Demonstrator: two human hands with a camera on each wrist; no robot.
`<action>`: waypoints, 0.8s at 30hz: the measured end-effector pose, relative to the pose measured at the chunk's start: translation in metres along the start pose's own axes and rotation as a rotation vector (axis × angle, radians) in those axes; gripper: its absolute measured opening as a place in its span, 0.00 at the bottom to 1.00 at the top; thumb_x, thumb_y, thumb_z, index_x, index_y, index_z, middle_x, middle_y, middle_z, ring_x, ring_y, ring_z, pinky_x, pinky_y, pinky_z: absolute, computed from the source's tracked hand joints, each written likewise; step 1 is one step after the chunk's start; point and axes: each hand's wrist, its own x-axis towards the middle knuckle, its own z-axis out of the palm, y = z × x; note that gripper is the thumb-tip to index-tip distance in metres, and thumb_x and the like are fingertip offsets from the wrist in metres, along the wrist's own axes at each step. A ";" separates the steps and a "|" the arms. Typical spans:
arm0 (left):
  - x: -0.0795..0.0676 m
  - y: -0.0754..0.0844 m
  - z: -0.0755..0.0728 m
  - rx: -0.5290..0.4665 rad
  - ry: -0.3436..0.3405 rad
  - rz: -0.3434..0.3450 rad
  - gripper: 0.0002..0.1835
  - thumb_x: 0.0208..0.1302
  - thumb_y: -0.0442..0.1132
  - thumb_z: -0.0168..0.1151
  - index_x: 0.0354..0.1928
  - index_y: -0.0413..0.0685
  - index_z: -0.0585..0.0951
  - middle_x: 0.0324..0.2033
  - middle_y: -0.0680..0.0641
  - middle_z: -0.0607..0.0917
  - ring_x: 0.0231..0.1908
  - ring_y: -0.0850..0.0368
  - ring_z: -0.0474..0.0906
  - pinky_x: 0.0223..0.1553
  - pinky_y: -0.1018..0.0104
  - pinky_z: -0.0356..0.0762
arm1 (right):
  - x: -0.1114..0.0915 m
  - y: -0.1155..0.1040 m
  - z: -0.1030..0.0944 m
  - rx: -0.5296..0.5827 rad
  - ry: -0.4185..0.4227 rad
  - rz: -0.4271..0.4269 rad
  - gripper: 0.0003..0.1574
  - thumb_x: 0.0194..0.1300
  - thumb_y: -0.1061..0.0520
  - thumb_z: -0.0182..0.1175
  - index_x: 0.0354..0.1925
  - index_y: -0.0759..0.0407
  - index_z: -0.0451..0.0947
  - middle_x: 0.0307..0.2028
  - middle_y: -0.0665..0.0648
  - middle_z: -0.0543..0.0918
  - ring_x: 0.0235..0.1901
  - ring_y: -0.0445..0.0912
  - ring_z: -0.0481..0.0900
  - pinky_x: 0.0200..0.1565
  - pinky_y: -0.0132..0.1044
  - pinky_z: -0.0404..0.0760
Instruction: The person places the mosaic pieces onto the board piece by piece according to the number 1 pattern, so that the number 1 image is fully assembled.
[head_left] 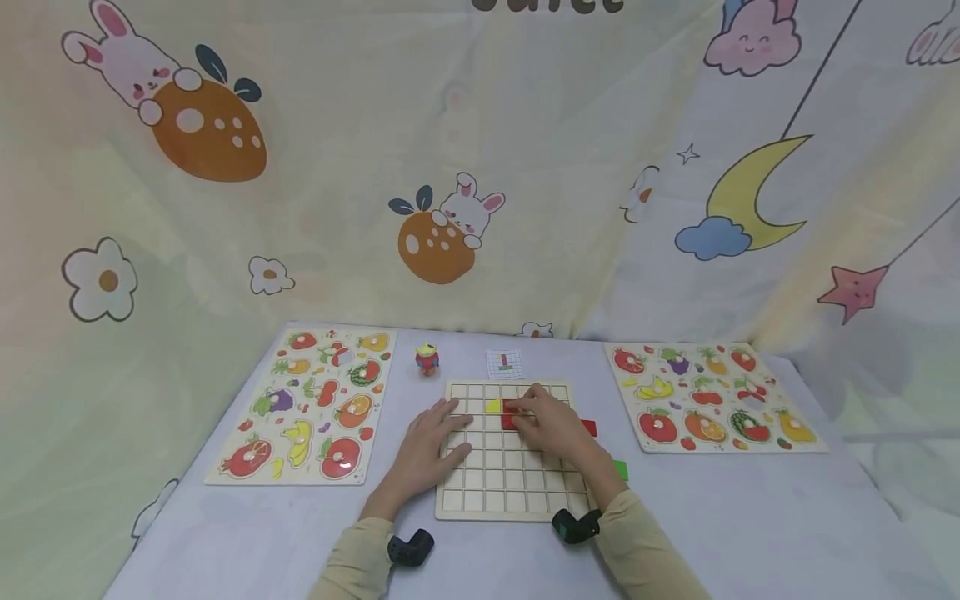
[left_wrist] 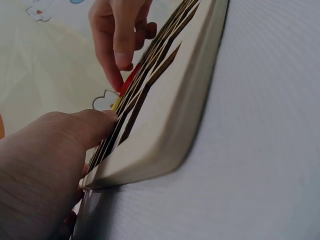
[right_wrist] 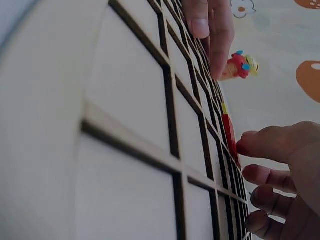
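On gridded board [head_left: 495, 479], red piece [head_left: 509, 407].

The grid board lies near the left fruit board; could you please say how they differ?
The grid board shows plain square cells; the left fruit board shows colourful fruit. The left hand touches the grid board, while no hand touches the left fruit board. Both are flat, pale boards on the table.

Pale backdrop [head_left: 337, 225] behind a white-covered table [head_left: 772, 525], printed rabbits [head_left: 465, 212], a yellow crescent moon [head_left: 727, 187] and a pink star [head_left: 853, 287], one fruit-picture board [head_left: 306, 407] at left, a second fruit-picture board [head_left: 776, 396] at right, a small red-and-yellow figurine [head_left: 427, 360] standing near the left one.
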 end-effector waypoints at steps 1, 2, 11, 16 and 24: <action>0.000 0.000 0.000 0.000 -0.004 -0.005 0.23 0.63 0.52 0.59 0.60 0.59 0.75 0.69 0.46 0.66 0.72 0.46 0.54 0.70 0.44 0.53 | -0.001 0.002 -0.001 0.003 -0.003 0.006 0.20 0.66 0.51 0.57 0.55 0.48 0.78 0.41 0.48 0.74 0.26 0.39 0.68 0.26 0.30 0.69; 0.000 0.000 0.001 0.000 -0.005 -0.004 0.23 0.63 0.52 0.59 0.60 0.59 0.75 0.69 0.46 0.66 0.72 0.46 0.54 0.70 0.44 0.53 | -0.002 0.004 -0.001 0.008 0.000 0.006 0.20 0.66 0.51 0.57 0.56 0.47 0.78 0.41 0.48 0.74 0.26 0.39 0.68 0.26 0.30 0.69; 0.002 0.004 0.000 -0.012 -0.010 -0.017 0.23 0.63 0.51 0.59 0.60 0.59 0.75 0.69 0.47 0.66 0.72 0.47 0.54 0.71 0.45 0.52 | -0.029 0.040 -0.031 0.083 0.035 0.145 0.18 0.65 0.53 0.58 0.53 0.54 0.77 0.29 0.49 0.74 0.26 0.41 0.68 0.25 0.31 0.67; 0.002 0.004 -0.005 -0.003 -0.011 -0.029 0.23 0.62 0.51 0.60 0.60 0.59 0.75 0.69 0.47 0.66 0.72 0.47 0.53 0.71 0.46 0.51 | -0.047 0.059 -0.049 0.071 0.017 0.237 0.22 0.63 0.54 0.60 0.54 0.58 0.76 0.24 0.51 0.72 0.22 0.42 0.68 0.22 0.31 0.65; 0.000 0.001 0.001 -0.009 -0.002 -0.019 0.23 0.62 0.51 0.60 0.59 0.60 0.76 0.68 0.47 0.67 0.72 0.47 0.54 0.71 0.45 0.52 | -0.061 0.070 -0.044 0.046 0.012 0.339 0.20 0.61 0.54 0.62 0.52 0.57 0.76 0.21 0.52 0.71 0.20 0.43 0.67 0.21 0.32 0.65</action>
